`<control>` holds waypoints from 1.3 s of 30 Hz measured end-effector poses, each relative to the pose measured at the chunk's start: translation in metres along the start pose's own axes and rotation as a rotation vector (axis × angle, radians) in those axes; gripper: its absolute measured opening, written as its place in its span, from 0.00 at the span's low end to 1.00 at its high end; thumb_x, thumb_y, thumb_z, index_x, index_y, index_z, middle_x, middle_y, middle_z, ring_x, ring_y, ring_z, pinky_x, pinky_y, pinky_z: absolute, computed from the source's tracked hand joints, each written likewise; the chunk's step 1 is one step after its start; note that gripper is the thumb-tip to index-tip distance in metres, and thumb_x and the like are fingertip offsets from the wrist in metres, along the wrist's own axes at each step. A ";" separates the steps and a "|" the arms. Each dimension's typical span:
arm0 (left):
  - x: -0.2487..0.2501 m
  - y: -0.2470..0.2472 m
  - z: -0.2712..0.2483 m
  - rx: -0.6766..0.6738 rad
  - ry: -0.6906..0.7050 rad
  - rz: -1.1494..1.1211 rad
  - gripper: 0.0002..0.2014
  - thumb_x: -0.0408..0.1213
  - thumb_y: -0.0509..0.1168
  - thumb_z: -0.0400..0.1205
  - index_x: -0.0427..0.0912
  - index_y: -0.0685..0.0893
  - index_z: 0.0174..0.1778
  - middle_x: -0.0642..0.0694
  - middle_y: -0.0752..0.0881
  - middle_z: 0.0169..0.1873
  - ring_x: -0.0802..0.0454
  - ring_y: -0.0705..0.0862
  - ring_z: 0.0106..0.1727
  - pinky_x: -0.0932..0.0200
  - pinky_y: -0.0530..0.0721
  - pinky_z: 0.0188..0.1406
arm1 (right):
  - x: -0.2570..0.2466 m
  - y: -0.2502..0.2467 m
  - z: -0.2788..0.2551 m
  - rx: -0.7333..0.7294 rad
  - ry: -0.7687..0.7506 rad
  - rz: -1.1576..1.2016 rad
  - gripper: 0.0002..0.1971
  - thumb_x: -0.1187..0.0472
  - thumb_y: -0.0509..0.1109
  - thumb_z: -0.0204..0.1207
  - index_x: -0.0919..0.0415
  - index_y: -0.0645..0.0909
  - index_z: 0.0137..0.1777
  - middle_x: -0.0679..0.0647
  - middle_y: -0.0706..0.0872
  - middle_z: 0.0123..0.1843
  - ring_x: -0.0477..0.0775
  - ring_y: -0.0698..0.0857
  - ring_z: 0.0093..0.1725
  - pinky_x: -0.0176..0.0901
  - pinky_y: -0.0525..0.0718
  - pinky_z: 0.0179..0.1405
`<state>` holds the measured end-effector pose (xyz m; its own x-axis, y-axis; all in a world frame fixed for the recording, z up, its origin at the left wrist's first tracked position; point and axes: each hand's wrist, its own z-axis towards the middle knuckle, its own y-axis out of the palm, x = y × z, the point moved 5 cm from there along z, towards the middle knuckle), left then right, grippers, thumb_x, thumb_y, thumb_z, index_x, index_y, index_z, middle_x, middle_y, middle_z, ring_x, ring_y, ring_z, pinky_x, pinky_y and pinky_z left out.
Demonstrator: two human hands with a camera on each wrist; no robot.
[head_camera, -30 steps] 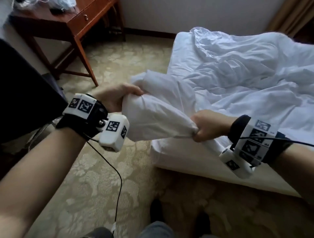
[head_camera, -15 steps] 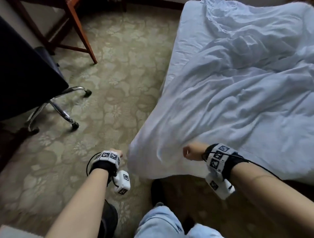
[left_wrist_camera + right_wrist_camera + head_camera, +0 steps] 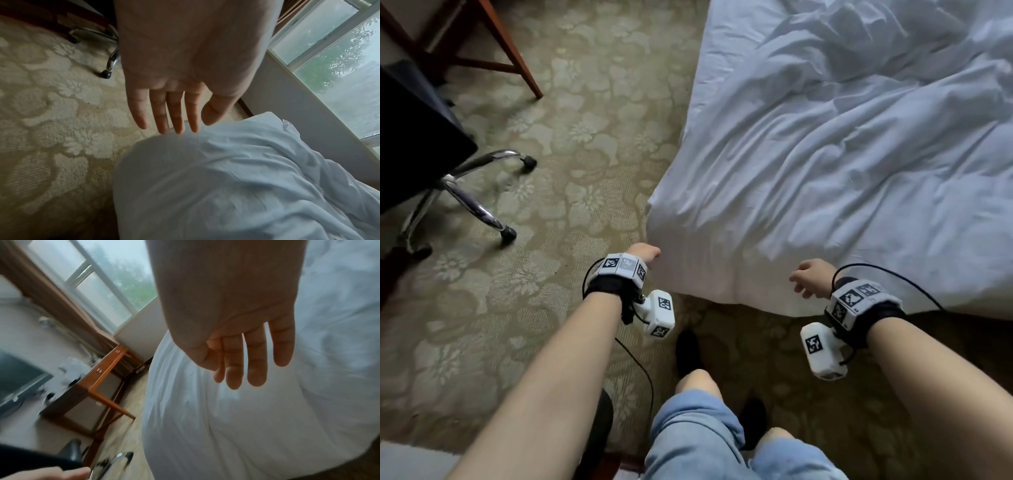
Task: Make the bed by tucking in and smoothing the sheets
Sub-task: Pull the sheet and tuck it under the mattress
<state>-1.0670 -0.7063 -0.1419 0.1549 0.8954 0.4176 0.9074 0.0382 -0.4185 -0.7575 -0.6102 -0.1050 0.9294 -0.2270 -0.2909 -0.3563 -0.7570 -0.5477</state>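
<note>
The white sheet (image 3: 825, 171) drapes over the bed's near corner. The left hand (image 3: 185, 73), its grip slack with fingers straight, hovers just beside that corner; the right hand (image 3: 236, 321), fingers likewise straight and empty, hangs just over the sheet's edge.

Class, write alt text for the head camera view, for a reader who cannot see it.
Seen from above, a person's two open hands, the left hand and right hand, hover at the near corner of a bed draped in a wrinkled white sheet. Patterned carpet, an office chair base and a wooden table leg lie to the left.
</note>
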 end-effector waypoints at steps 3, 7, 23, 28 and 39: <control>0.008 0.025 -0.010 -0.026 -0.049 -0.149 0.08 0.35 0.58 0.84 0.42 0.78 0.40 0.45 0.77 0.51 0.50 0.79 0.40 0.58 0.72 0.33 | 0.027 -0.002 0.000 0.046 0.058 0.191 0.05 0.66 0.61 0.81 0.65 0.78 0.49 0.55 0.80 0.31 0.52 0.75 0.26 0.35 0.67 0.23; 0.031 0.057 -0.025 -0.077 -0.055 -0.252 0.11 0.38 0.59 0.84 0.47 0.75 0.35 0.52 0.78 0.39 0.58 0.76 0.35 0.61 0.71 0.34 | 0.063 -0.018 -0.003 0.090 0.124 0.408 0.06 0.68 0.59 0.81 0.64 0.77 0.45 0.57 0.78 0.31 0.53 0.73 0.25 0.35 0.63 0.25; 0.114 0.230 -0.077 -0.122 0.012 -0.313 0.11 0.37 0.57 0.85 0.46 0.76 0.36 0.51 0.77 0.37 0.56 0.75 0.36 0.58 0.73 0.45 | 0.230 -0.088 0.009 0.207 0.344 0.802 0.11 0.66 0.56 0.81 0.60 0.71 0.36 0.54 0.75 0.32 0.52 0.71 0.27 0.38 0.65 0.29; 0.139 0.258 -0.033 -0.024 0.053 -0.273 0.08 0.34 0.58 0.84 0.36 0.80 0.52 0.42 0.77 0.49 0.55 0.75 0.33 0.59 0.74 0.34 | 0.289 -0.084 0.112 0.379 0.414 0.822 0.39 0.49 0.72 0.47 0.69 0.79 0.60 0.62 0.80 0.50 0.63 0.85 0.49 0.51 0.81 0.51; 0.181 0.303 0.074 0.207 0.629 0.111 0.38 0.33 0.77 0.71 0.50 0.70 0.76 0.39 0.71 0.70 0.42 0.80 0.59 0.43 0.88 0.50 | 0.343 -0.047 0.219 0.713 0.294 1.128 0.41 0.34 0.67 0.62 0.63 0.78 0.69 0.60 0.80 0.70 0.62 0.80 0.67 0.55 0.75 0.69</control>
<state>-0.7932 -0.5003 -0.2526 0.4979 0.4720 0.7275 0.7890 0.1016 -0.6059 -0.4429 -0.5185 -0.3513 0.0573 -0.6935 -0.7181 -0.8163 0.3815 -0.4336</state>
